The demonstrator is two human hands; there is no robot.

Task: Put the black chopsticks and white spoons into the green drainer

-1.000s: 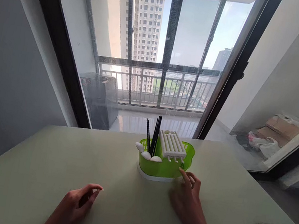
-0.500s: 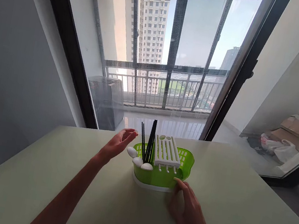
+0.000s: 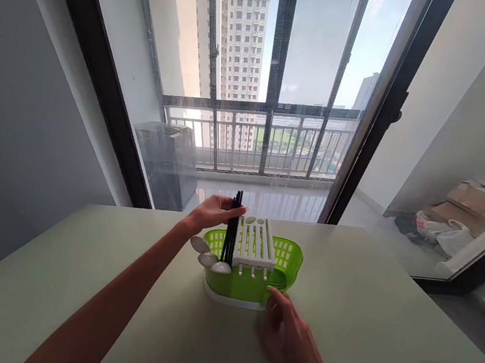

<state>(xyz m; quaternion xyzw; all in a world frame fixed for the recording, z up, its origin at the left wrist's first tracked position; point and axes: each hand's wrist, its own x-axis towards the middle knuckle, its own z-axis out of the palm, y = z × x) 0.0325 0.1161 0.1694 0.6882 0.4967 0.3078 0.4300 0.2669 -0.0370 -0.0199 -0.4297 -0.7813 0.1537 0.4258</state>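
Green holder (image 3: 254, 294) on surface (image 3: 151, 340), at 6 o'clock in view. Left arm (image 3: 122, 291) extended, wrist bent toward 2 o'clock; left hand (image 3: 219, 208) at holder's 11 o'clock, fingers closed around black chopsticks (image 3: 230, 238). Right hand (image 3: 285, 331) at holder's 5 o'clock, index fingertip touching front wall; cannot tell whether it grips. 3 white spoons (image 3: 208, 259) at holder's 9 o'clock.

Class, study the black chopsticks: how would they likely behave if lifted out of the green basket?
The black chopsticks are probably stiff, since they look straight along their visible length. Their thinness suggests they would feel light. Being several separate sticks, they might splay apart or slip if the left hand gripped them loosely above the green basket.
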